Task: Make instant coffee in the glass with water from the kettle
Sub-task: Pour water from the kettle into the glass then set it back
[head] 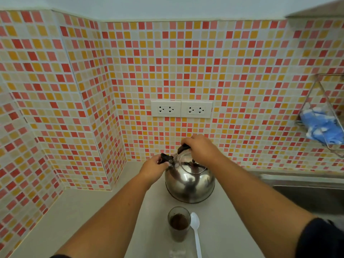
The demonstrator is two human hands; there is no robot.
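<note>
Right hand (202, 147) curls its fingers round the steel kettle's (189, 180) black handle (183, 148), left hand (153, 167) pinches the spout cap (165, 158), so flip it clear, then tip slowly toward the glass (179, 226) of coffee granules standing nearer than both hands.

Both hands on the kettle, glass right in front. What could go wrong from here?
1. The glass is narrow and stands close below the kettle; a poured stream could miss it or splash.
2. The left hand is at the spout cap; if the water is hot, steam might hit the fingers.
3. The white plastic spoon lies right beside the glass; a bump may knock either.
</note>
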